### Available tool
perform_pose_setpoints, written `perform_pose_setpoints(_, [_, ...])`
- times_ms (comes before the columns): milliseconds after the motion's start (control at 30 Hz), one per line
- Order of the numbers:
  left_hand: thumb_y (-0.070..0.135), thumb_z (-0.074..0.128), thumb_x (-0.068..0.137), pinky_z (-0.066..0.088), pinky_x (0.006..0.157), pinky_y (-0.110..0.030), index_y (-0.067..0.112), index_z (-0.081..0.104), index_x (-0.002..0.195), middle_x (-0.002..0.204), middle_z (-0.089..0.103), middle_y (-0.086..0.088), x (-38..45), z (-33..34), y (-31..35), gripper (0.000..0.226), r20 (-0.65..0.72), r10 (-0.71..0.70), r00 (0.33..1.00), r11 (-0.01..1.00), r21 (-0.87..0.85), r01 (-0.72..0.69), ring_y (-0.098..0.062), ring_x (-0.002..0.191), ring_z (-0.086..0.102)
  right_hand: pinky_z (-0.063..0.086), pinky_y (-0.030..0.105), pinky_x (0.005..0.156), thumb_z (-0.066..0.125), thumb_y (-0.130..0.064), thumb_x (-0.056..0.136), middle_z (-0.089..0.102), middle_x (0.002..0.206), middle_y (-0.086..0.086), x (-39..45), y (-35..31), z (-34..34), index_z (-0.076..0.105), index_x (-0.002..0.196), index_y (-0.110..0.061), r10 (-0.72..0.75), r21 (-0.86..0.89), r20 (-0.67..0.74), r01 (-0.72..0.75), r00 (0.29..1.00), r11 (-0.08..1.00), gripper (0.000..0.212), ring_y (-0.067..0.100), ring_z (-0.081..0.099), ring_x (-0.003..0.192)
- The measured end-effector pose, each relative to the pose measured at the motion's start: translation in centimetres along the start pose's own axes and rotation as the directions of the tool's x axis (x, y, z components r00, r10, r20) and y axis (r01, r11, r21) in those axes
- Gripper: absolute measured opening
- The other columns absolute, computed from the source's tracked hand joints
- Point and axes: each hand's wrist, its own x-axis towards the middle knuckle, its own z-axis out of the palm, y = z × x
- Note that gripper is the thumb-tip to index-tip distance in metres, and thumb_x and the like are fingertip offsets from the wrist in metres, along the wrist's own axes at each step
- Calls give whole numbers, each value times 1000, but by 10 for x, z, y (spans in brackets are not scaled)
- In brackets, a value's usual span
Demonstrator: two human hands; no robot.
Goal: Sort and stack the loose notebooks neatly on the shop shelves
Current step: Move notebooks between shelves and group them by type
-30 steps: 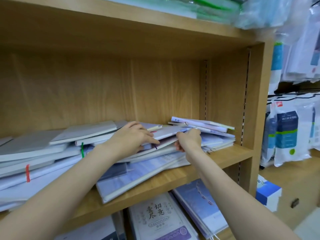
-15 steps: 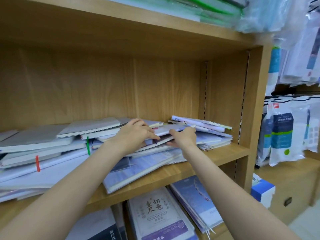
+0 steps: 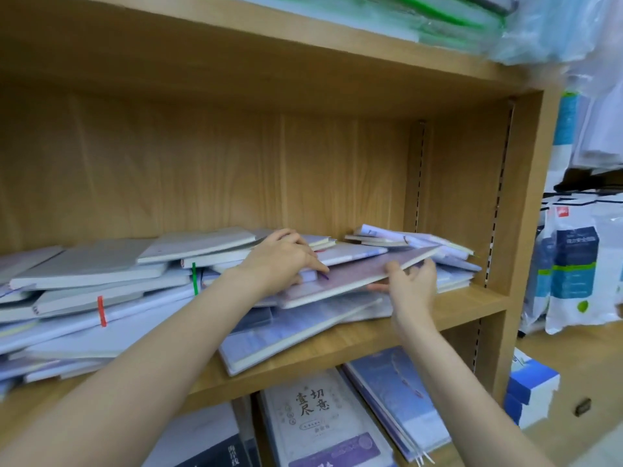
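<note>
**A purple notebook comes up out of the pile**

We now have a purple-covered notebook (image 3: 354,279) tilted up from the heap, its far end raised over the notebooks on the right, where before it lay flat among them. Our right hand (image 3: 409,286) has slipped beneath its near edge and grips it with fingers under and thumb on the side. Our left hand (image 3: 281,261) has moved slightly back, pressing the notebooks behind it.
</note>
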Motion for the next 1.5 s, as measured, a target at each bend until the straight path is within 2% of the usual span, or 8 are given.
perform_pose_setpoints(100, [20,50,93,9,106,-25,46,41,134,141,41,16,0,1,4,49,54,-12,998,1000,11,11,-11,130,28,57,47,71,57,-12,82,56,81,0,-10,-2,-26,43,112,-15,-23,3,-1,23,1000,1000,33,25,67,78])
perform_pose_setpoints(267, [13,48,91,14,103,-27,44,43,134,140,44,13,5,4,8,53,63,-60,996,998,-18,61,-13,127,30,55,47,84,61,-9,79,46,129,11,-19,-13,-19,13,144,-20,224,-17,108,-224,969,975,81,29,60,105])
perform_pose_setpoints(500, [9,49,90,15,106,-29,45,43,133,138,45,13,8,3,9,57,100,-85,991,995,-47,90,-13,126,30,55,24,48,45,14,88,57,100,10,-29,-54,-64,41,115,-7,172,43,216,-186,961,982,35,23,64,77])
perform_pose_setpoints(733, [12,41,95,18,106,-30,40,47,132,139,46,1,9,2,26,47,146,-182,972,974,-106,199,-19,129,31,60,33,62,48,12,87,63,111,20,-36,-74,-115,47,124,2,217,9,263,-228,940,974,39,26,68,79])
perform_pose_setpoints(900, [13,45,96,39,97,-30,16,53,130,132,55,-8,2,-16,72,36,43,-290,956,707,-664,244,-24,118,52,58,28,59,48,10,87,71,96,11,-41,-71,-163,53,125,-7,260,46,419,-306,870,951,42,22,71,73])
perform_pose_setpoints(1167, [11,60,87,38,105,-31,22,23,144,135,44,7,-50,11,161,70,192,-13,981,380,-907,183,-12,119,48,56,26,56,64,-4,77,68,93,5,-48,-35,-239,53,128,-23,334,-44,537,-369,775,928,57,15,65,64])
perform_pose_setpoints(1300, [5,57,89,39,81,0,39,3,135,117,43,23,-68,56,212,78,299,41,953,207,-936,284,-1,106,48,52,22,45,56,7,84,66,75,4,-53,-7,-262,59,107,-18,568,-239,320,-516,758,823,34,13,62,50])
perform_pose_setpoints(1500, [-8,60,81,42,102,-34,31,2,149,136,44,2,-86,146,238,97,556,95,826,44,-831,554,-18,121,48,40,23,49,48,10,86,53,67,8,-60,79,-253,55,82,-10,689,-589,-10,-561,725,582,22,16,47,54])
